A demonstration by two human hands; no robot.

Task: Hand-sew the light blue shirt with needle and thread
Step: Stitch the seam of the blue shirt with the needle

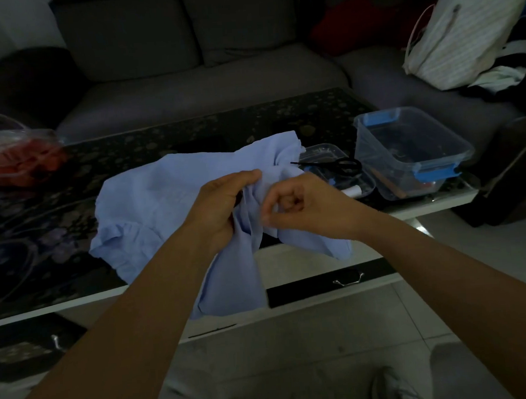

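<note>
The light blue shirt (156, 200) lies crumpled on the dark patterned table (38, 215), with part of it hanging over the front edge. My left hand (221, 202) grips a bunched fold of the shirt near the middle. My right hand (299, 203) sits just right of it, fingers curled with thumb and forefinger pinched together against the cloth. The needle and thread are too small and dim to make out.
Black scissors (337, 164) rest on a clear lid (360, 189) behind my right hand. A clear box with blue clasps (414, 151) stands at the right. A plastic container of red things (16, 160) sits far left. A grey sofa (200, 76) and white bag (459, 39) lie beyond.
</note>
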